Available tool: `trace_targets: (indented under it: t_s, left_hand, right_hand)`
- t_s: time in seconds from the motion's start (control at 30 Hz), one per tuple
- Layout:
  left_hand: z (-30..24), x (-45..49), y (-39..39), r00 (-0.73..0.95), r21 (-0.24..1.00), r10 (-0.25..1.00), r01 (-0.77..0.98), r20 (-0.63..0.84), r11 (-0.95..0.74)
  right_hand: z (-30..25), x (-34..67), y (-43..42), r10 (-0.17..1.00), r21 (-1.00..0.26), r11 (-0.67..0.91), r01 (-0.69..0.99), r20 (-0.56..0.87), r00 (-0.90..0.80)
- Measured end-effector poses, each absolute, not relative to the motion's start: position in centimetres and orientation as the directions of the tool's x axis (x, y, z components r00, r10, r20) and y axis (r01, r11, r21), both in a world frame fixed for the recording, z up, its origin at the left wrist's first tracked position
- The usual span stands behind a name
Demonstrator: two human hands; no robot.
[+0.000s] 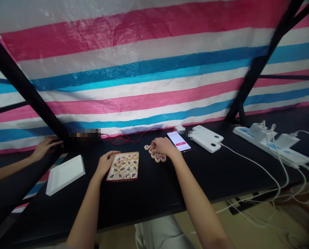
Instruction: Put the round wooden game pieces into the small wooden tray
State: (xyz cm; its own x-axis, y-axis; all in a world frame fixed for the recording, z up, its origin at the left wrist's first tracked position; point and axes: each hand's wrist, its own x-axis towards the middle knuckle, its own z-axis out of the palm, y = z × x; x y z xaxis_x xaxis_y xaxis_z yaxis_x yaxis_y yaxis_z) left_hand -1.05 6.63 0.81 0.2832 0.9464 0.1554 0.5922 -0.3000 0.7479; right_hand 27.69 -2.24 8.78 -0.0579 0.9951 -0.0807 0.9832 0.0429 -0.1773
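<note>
A shallow square box point(122, 179) with a reddish rim stands on the black table, filled with rows of round Chinese chess pieces point(128, 168), most marked in black and some in red. My left hand point(106, 164) grips the box's left side, fingers along its upper left corner. To the right of the box, a small cluster of loose, red-marked Chinese chess pieces point(157, 158) lies on the table. Over that cluster my right hand point(162, 146) is closed in a pinch, fingertips at a piece; the hand partly hides the others.
A white tray-like lid point(66, 174) lies at left, near another person's hand point(44, 148). Behind my right hand are a lit phone point(179, 141), white devices point(206, 138) and a red cable point(120, 140). A power strip point(271, 143) with trailing white cords lies right. Black posts point(27, 83) frame the table.
</note>
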Motion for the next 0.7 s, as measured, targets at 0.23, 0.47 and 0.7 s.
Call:
trace_targets:
  t_s: [0.23, 0.47, 0.7]
  left_hand:
    - [0.9, -0.9, 6.5, 0.278, 0.754, 0.946, 0.583, 0.165, -0.302]
    - [0.9, -0.8, 6.3, 0.268, 0.758, 0.951, 0.586, 0.154, -0.288]
    - [0.9, -0.9, 6.4, 0.276, 0.765, 0.947, 0.572, 0.162, -0.297]
  right_hand:
    - [9.2, 27.9, -3.6, 0.965, -0.077, 0.044, 0.996, -0.254, -0.062]
    - [9.6, 25.9, -3.8, 0.959, -0.01, 0.067, 0.998, -0.276, -0.067]
    - [9.7, 26.0, -4.2, 0.963, 0.021, 0.007, 1.0, -0.27, -0.001]
